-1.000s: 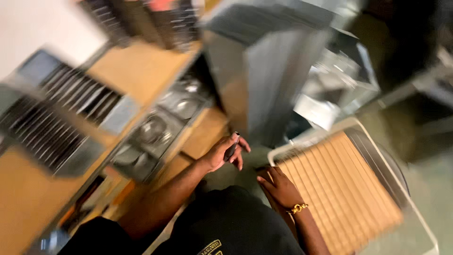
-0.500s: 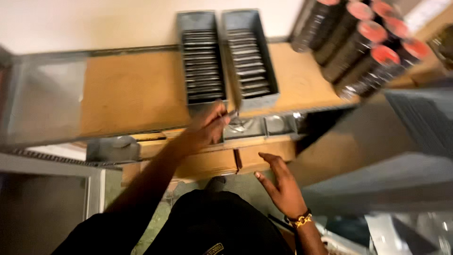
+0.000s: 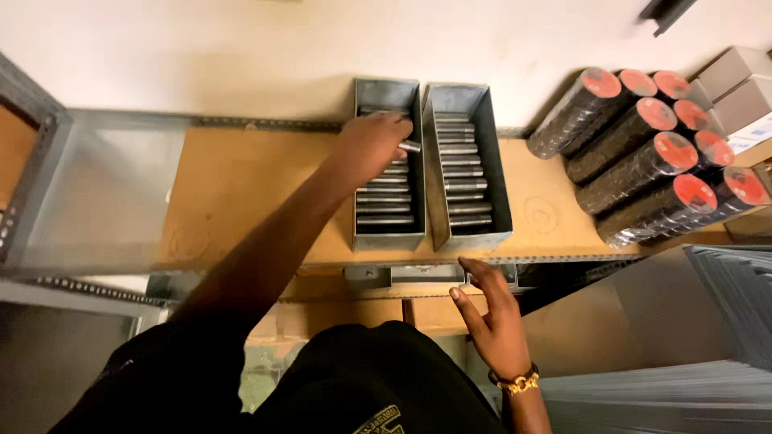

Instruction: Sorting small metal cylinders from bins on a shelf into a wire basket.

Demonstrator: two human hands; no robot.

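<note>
The left hand [image 3: 371, 145] reaches over the far end of the left metal bin [image 3: 389, 166], fingers curled down around a short metal cylinder [image 3: 408, 146] whose end protrudes just right of the knuckles; the grip is closed on that piece, which sits at the top of the row of like cylinders lying crosswise in the bin. The right hand [image 3: 492, 323] hangs below the front edge of the wooden shelf [image 3: 233, 193], palm turned inward, fingers spread and relaxed, holding nothing; its fingertips lie near the shelf's perforated metal rail. A gold-coloured bracelet [image 3: 515, 382] circles the right wrist. The right metal bin [image 3: 469, 167] stands touching the left one and carries a similar row of cylinders. Dark rolls with red end caps [image 3: 653, 153] lie stacked at the right end of the shelf, well apart from both hands. Compared with half a second earlier, the left hand has moved from the front edge of the shelf up into the left bin, while the right hand has stayed low and open.
</note>
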